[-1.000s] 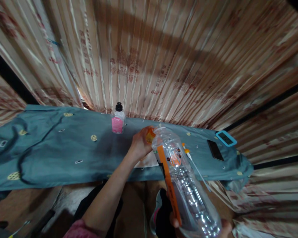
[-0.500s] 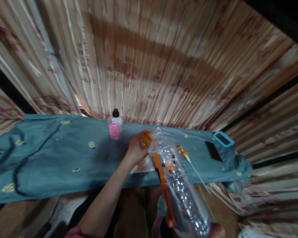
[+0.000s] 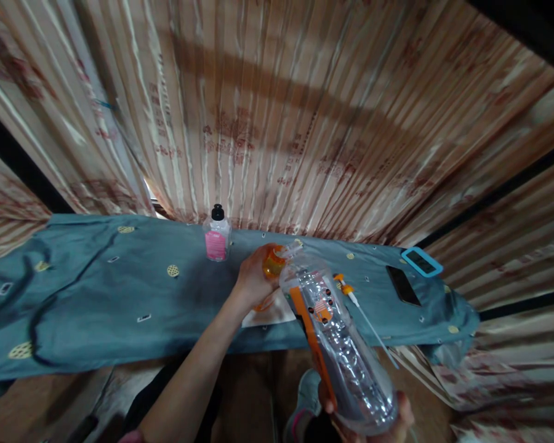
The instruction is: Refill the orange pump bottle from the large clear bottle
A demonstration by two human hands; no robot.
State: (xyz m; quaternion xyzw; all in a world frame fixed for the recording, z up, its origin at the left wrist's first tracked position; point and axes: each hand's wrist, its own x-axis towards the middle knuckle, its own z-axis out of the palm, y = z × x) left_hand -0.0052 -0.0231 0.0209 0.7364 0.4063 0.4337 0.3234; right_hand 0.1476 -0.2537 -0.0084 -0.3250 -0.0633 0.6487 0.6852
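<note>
A person's right hand [image 3: 378, 424] cups the base of a large clear plastic bottle [image 3: 339, 344], tilted so its open neck points away toward a small orange bottle [image 3: 273, 263], which the left hand [image 3: 252, 283] grips, fingers closed, just above the bench [image 3: 96, 295]. The tilt brings the two mouths together, apparently so liquid can pass between them. A white sheet [image 3: 270, 314] lies beneath them at the bench's near edge. An orange pump with its dip tube [image 3: 357, 304] lies just right of the bottles, a pink-labelled bottle [image 3: 216, 237] stands well back by the curtain [image 3: 281, 111], and a phone [image 3: 404, 285] rests toward the right end. Open cloth stretches leftward.
</note>
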